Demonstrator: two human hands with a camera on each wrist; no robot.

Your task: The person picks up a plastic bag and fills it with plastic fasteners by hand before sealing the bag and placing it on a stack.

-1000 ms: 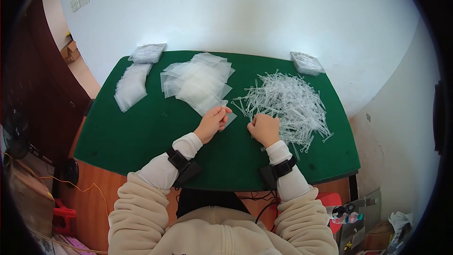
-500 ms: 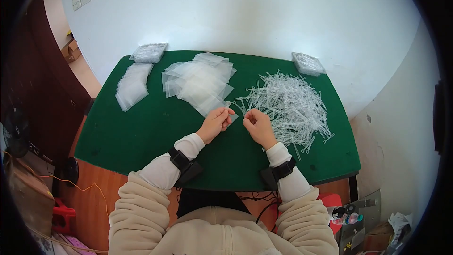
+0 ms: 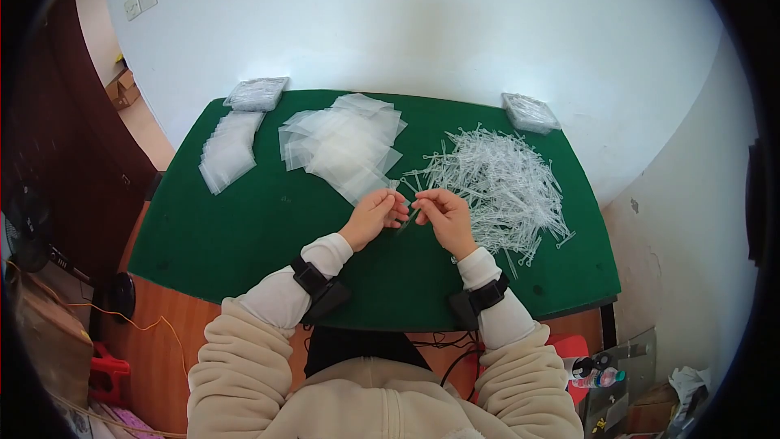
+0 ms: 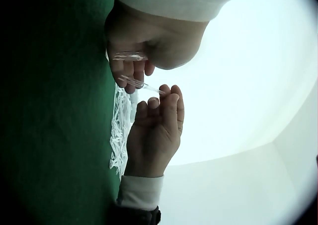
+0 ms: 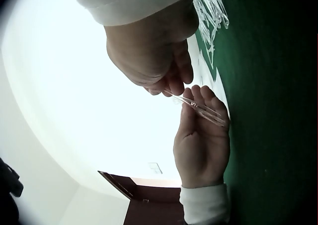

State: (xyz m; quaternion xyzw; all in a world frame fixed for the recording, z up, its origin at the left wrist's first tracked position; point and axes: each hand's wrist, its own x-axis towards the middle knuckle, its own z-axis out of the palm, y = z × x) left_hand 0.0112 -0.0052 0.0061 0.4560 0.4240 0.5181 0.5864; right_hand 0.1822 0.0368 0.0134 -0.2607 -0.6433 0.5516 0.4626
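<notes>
My left hand (image 3: 375,218), near the table's middle, holds several clear plastic sticks (image 5: 209,116) lying across its fingers. Facing it, my right hand (image 3: 447,219) pinches the end of a thin clear stick (image 4: 152,89) whose other end reaches the left fingers. The two hands are close but appear apart. A loose pile of clear looped sticks (image 3: 508,187) lies beside and beyond my right hand. Beyond my left hand spreads a heap of translucent bags (image 3: 341,142); whether the bag edge by its fingertips is held I cannot tell.
Overlapping flat bags (image 3: 227,150) lie at the left of the green table (image 3: 236,236). A filled clear packet (image 3: 257,94) stands at the back left, another packet (image 3: 530,113) at the back right. The wall (image 3: 422,24) rises behind the table.
My right hand has moved left toward my left hand, and its fingers have uncurled into a pinch on a stick. The left hand's fingers have spread a little.
</notes>
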